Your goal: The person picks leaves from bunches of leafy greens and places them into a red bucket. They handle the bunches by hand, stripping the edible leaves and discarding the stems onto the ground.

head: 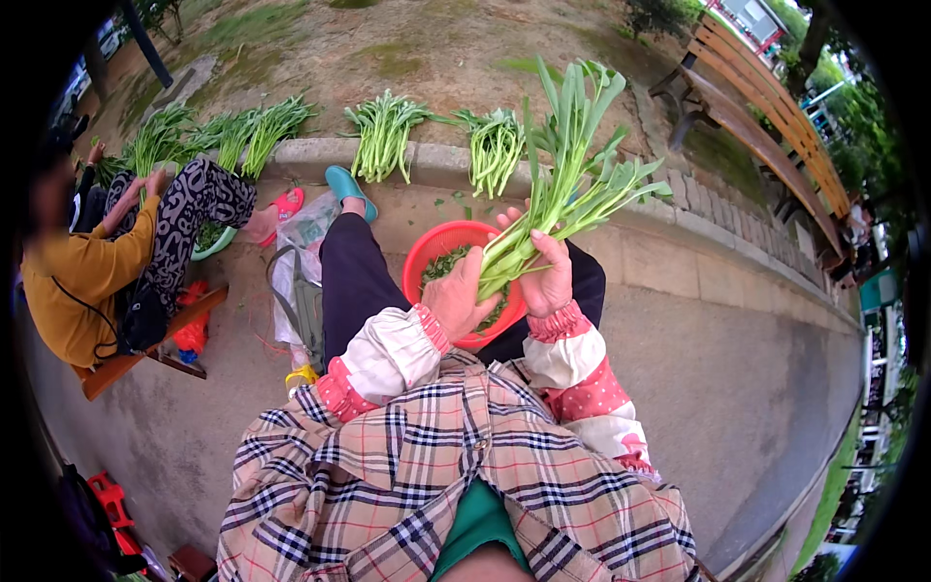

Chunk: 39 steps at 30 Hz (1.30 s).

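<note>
A bunch of leafy green stalks (574, 167) slants up and to the right in front of me. My left hand (457, 293) grips its lower, cut end. Under and around the stalks, a little higher up, my right hand (547, 280) supports the bunch, thumb on top. Below my hands, between my legs, stands a red plastic basket (414, 265) with loose green leaves (444, 263) in it. Bundles of similar greens lie along the stone kerb, one (389, 138) upright in view and another (496, 149) to its right.
At the left a person in a mustard top (109, 269) sits on a wooden bench (116, 375), holding greens over a pale green basin (218, 244). A grey-green bag (309, 313) and plastic bags lie beside my leg. A slatted park bench (771, 145) stands upper right, beyond the kerb (305, 153).
</note>
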### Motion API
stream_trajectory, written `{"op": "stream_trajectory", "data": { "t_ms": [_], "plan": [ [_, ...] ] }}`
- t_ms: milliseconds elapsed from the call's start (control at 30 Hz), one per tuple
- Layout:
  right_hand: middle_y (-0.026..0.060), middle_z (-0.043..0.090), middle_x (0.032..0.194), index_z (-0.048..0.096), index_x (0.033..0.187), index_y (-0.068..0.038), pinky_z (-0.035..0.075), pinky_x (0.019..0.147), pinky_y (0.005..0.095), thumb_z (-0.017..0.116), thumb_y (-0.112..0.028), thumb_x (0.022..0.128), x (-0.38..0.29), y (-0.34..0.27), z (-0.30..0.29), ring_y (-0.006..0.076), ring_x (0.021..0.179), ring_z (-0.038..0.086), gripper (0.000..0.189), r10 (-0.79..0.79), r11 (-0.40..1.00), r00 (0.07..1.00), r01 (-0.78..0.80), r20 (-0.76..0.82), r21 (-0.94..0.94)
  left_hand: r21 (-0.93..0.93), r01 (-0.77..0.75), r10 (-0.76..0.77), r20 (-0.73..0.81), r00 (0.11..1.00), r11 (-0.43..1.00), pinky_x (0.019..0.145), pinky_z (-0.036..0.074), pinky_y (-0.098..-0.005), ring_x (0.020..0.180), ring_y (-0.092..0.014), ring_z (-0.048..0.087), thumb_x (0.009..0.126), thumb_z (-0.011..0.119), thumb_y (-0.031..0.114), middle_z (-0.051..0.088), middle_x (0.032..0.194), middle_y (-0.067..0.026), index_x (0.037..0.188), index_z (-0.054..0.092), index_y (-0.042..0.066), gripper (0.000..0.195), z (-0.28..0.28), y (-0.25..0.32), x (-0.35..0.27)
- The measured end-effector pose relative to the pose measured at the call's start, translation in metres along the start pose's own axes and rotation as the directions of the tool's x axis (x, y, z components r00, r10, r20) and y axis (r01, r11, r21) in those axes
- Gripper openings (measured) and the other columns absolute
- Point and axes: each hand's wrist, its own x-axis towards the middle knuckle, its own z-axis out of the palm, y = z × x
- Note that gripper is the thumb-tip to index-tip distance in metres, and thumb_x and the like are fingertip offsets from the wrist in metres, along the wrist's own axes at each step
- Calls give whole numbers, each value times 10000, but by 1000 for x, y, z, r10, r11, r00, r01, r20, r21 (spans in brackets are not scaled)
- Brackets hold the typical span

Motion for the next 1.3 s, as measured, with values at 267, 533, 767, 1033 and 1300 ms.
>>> {"op": "stream_trajectory", "data": {
  "t_ms": [267, 533, 767, 1033, 1300],
  "plan": [
    [194, 519, 1213, 348, 1341, 11, 432, 969, 515, 537, -81, 811, -6, -9, 0, 342, 1153, 509, 570, 59, 997, 995, -55, 74, -61, -784, 52, 180, 206, 962, 619, 900, 419, -310, 1071, -190, 529, 918, 515, 422, 538, 1139, -104, 1243, 405, -3, 546, -9, -27, 16],
    [219, 554, 1160, 407, 1256, 57, 484, 909, 424, 567, -119, 744, 0, -27, 23, 323, 1078, 567, 564, 200, 961, 953, -145, 227, -236, -842, 538, 282, 528, 801, 50, 906, 468, -348, 1062, -198, 562, 842, 646, 145, 553, 1134, -62, 1259, 448, 25, 477, -6, -6, 32],
    [228, 542, 1186, 396, 1268, 54, 483, 895, 377, 559, -96, 702, 12, -31, 38, 292, 1009, 592, 607, 244, 942, 943, -175, 225, -286, -861, 497, 325, 443, 836, -106, 949, 417, -362, 1109, -205, 516, 826, 646, 108, 549, 1147, -78, 1241, 458, 19, 464, 0, -13, 27],
    [223, 489, 1255, 389, 1272, 70, 476, 934, 422, 533, -93, 746, 22, -28, 45, 343, 1133, 528, 569, 216, 942, 961, -159, 174, -295, -932, 330, 189, 355, 916, 148, 932, 446, -370, 1081, -211, 545, 808, 687, 115, 553, 1143, -73, 1244, 453, 11, 506, -4, 12, 29],
    [163, 576, 1101, 445, 1215, 57, 486, 836, 328, 601, -187, 851, 20, -18, 31, 212, 980, 584, 465, 184, 927, 972, -122, 146, -355, -890, 445, 217, 456, 863, 101, 846, 512, -356, 970, -254, 614, 807, 691, 158, 548, 1119, -119, 1265, 429, 1, 550, -14, -2, 27]
  ]
}}
